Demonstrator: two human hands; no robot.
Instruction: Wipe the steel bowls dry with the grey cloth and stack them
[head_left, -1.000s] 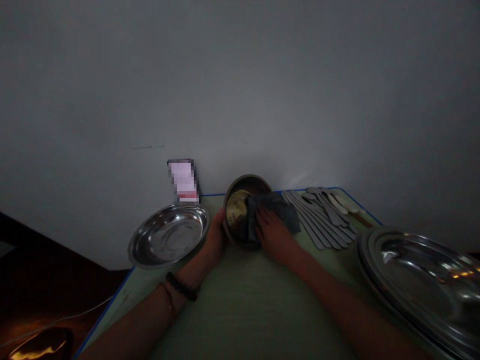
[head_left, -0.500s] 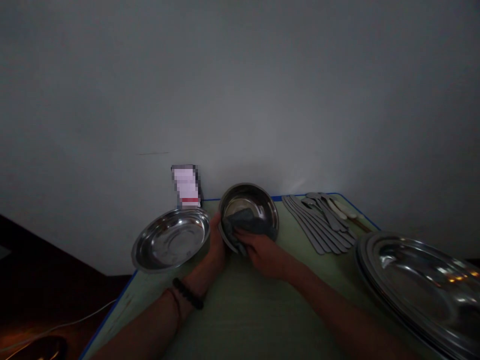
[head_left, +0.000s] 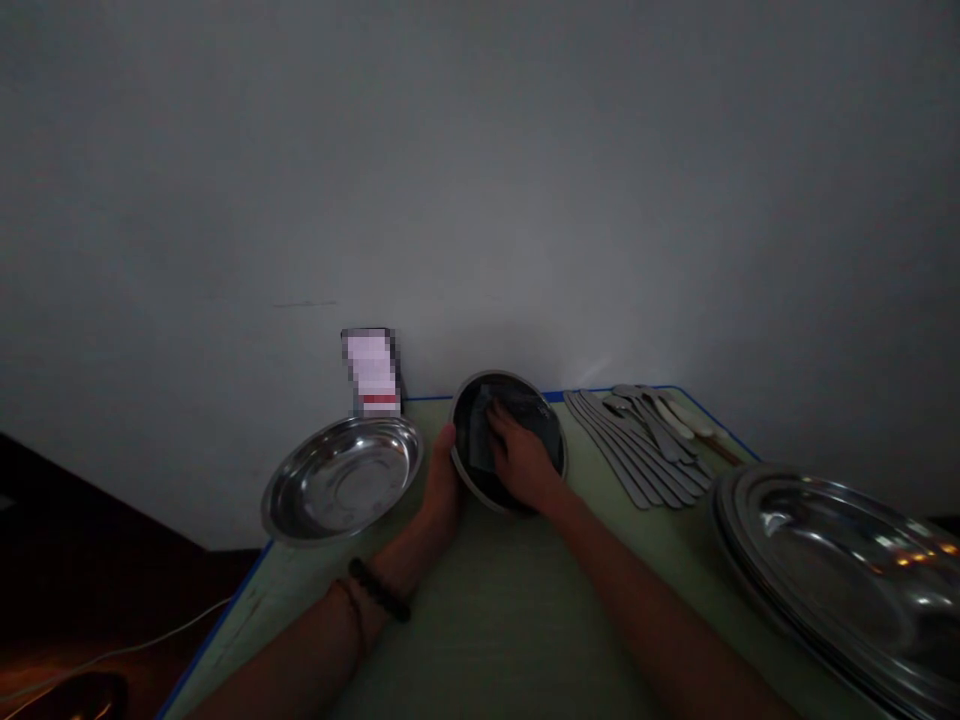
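Observation:
A round steel bowl point(head_left: 506, 503) is tilted toward me near the back edge of the table. My left hand point(head_left: 444, 480) grips its left side, thumb at the rim and the other fingers hidden behind it. Inside the bowl, my right hand point(head_left: 521, 455) presses a dark grey cloth point(head_left: 481, 425) against the inner surface. The cloth covers much of the bowl's inside. Just left of my left hand sits a wider, shallow steel basin point(head_left: 345, 485).
Several knives point(head_left: 630, 460) lie side by side, with spoons point(head_left: 652, 425) and other cutlery beyond. Stacked large steel basins point(head_left: 840, 580) stand at the right. A phone point(head_left: 373, 370) leans against the wall. The green table point(head_left: 480, 620) has a blue edge.
My right hand and the cloth have moved deeper and higher into the bowl, with the fingers spreading more. The bowl, held by my left hand, has shifted slightly right.

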